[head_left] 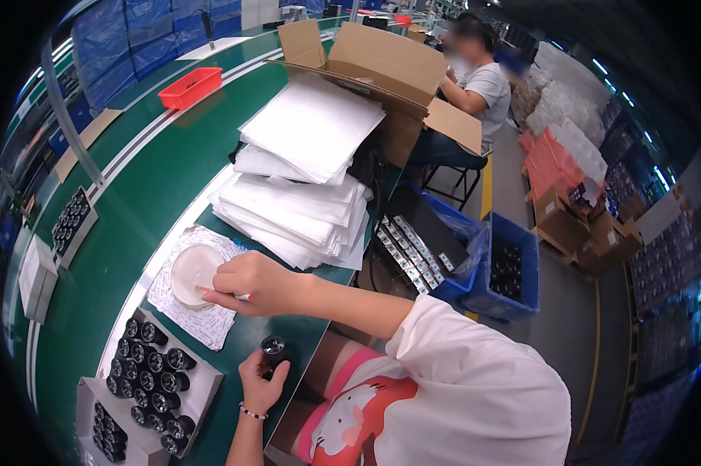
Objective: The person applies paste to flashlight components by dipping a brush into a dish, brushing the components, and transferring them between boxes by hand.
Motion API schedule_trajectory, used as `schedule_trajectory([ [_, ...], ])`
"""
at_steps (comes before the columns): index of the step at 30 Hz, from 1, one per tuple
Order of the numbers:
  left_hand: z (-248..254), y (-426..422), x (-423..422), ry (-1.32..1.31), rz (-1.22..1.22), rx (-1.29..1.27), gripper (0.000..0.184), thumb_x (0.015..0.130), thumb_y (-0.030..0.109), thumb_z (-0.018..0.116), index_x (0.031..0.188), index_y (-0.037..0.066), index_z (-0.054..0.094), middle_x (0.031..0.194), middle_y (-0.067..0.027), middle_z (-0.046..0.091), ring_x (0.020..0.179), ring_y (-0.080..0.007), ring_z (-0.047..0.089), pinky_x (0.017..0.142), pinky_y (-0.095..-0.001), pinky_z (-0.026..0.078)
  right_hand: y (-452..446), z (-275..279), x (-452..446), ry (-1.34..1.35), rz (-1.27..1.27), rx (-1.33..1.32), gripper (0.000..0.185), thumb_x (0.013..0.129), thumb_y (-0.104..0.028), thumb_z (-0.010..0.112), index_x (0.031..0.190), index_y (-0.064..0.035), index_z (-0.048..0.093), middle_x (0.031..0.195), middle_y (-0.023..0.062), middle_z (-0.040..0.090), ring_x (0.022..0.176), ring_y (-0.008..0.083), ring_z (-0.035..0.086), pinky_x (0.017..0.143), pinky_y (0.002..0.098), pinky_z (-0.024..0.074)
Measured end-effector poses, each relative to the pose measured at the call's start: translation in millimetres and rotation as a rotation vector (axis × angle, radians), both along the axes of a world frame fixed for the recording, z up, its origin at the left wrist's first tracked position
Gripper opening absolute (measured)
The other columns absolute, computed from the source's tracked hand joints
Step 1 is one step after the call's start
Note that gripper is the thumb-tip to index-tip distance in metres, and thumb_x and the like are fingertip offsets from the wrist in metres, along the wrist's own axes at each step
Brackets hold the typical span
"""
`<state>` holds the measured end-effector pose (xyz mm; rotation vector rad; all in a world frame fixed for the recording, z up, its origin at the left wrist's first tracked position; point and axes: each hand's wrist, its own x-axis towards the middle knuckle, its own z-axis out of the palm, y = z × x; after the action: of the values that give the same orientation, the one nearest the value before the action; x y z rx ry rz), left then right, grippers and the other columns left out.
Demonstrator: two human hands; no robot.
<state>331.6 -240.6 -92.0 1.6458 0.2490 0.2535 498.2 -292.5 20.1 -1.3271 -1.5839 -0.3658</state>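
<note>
In the head view my right hand [253, 286] pinches a thin red-and-white stick, perhaps a small brush, with its tip over a round whitish dish [186, 272]. The dish sits on a cloth or paper [215, 330] covered with small marks. Closer to me, my left hand [260, 382] grips a short black cylindrical part [273, 346] with a shiny spoked-looking face turned up. A bead bracelet circles the left wrist. To the left, a white tray [203, 396] holds several similar black parts in rows.
A tall stack of white sheets [304, 132] and an open cardboard box [381, 62] stand beyond my hands. Blue bins [513, 303] are on the floor at right. A red tray [191, 88] lies on the green conveyor [133, 210]. A co-worker [482, 93] sits behind the box.
</note>
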Motion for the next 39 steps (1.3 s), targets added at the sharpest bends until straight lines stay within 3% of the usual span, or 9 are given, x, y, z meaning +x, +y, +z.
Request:
schedule_trajectory([
  [17, -11, 1, 0, -0.055, 0.025, -0.036, 0.024, 0.067, 0.008, 0.064, 0.086, -0.004, 0.055, 0.071, -0.0042, 0.058, 0.063, -0.0062, 0.053, 0.052, -0.0191, 0.042, -1, 9, -9, -0.112, -0.047, -0.008, 0.029, 0.072, -0.01, 0.061, 0.05, -0.0048, 0.042, 0.046, 0.0071, 0.041, 0.04, 0.0227, 0.043, 0.039, 0.0323, 0.0337],
  [28, -7, 2, -4, -0.06, 0.02, 0.107, 0.023, 0.067, 0.011, 0.066, 0.083, -0.003, 0.055, 0.067, -0.0025, 0.057, 0.058, -0.004, 0.05, 0.051, -0.0179, 0.04, -2, 9, -18, -0.098, -0.065, -0.062, 0.032, 0.072, -0.013, 0.061, 0.049, -0.0056, 0.041, 0.045, 0.0089, 0.042, 0.041, 0.0243, 0.046, 0.039, 0.0331, 0.0351],
  [34, 3, -1, -4, -0.093, 0.023, 0.107, 0.026, 0.068, 0.013, 0.065, 0.087, -0.002, 0.056, 0.063, -0.0022, 0.056, 0.054, -0.0043, 0.047, 0.05, -0.019, 0.04, -3, 11, -13, -0.026, -0.058, -0.031, 0.029, 0.07, -0.006, 0.063, 0.05, -0.0041, 0.041, 0.045, 0.0086, 0.04, 0.038, 0.0223, 0.041, 0.037, 0.0306, 0.0309],
  [37, 24, 3, -5, 0.066, -0.041, 0.301, 0.029, 0.067, 0.017, 0.066, 0.087, -0.002, 0.056, 0.06, -0.0027, 0.054, 0.051, -0.0056, 0.045, 0.048, -0.0209, 0.039, 3, 8, -8, 0.001, -0.023, -0.022, 0.026, 0.068, -0.002, 0.063, 0.052, -0.0022, 0.042, 0.047, 0.0089, 0.041, 0.039, 0.0214, 0.041, 0.037, 0.0293, 0.0302],
  [39, 20, 5, -4, 0.035, -0.025, 0.322, 0.031, 0.067, 0.019, 0.066, 0.088, -0.001, 0.056, 0.059, -0.0049, 0.052, 0.049, -0.0083, 0.044, 0.047, -0.0226, 0.038, 3, 3, -7, -0.012, 0.036, -0.043, 0.023, 0.068, 0.001, 0.06, 0.053, -0.0015, 0.044, 0.047, 0.0095, 0.042, 0.039, 0.0212, 0.041, 0.037, 0.029, 0.0307],
])
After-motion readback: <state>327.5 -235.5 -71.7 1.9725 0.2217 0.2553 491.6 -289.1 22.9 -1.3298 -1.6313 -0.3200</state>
